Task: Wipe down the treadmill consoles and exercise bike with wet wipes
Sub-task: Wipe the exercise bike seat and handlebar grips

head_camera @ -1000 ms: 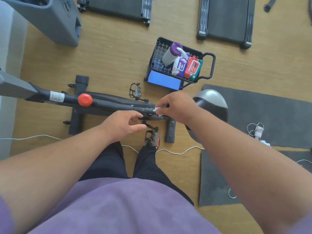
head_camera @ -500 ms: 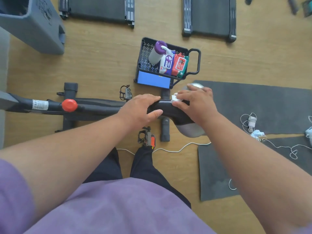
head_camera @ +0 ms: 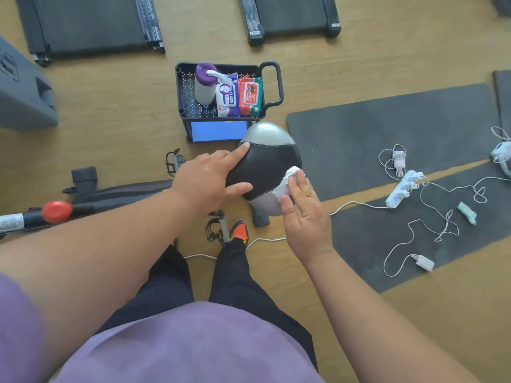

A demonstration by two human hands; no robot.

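Both hands have shifted from the bike's frame onto its saddle [head_camera: 265, 167] since a second ago. That black-and-grey saddle sits mid-view, just below the cart. Right hand [head_camera: 304, 214] lies with fingers straight, pressing a white wipe [head_camera: 286, 183] against the saddle's right edge. Left hand [head_camera: 210, 181] rests spread on the saddle's left side, index finger and thumb straight and apart (holding nothing). Bike frame [head_camera: 119, 193] runs left, with a red knob [head_camera: 56, 211] on it. Cart [head_camera: 190, 92] holds a purple-capped bottle [head_camera: 204, 84] and two wipe packs [head_camera: 237, 95]. Two treadmill decks [head_camera: 91, 23] lie at the floor's top edge; mats [head_camera: 387, 134] with white cables [head_camera: 431, 205] lie to the right.
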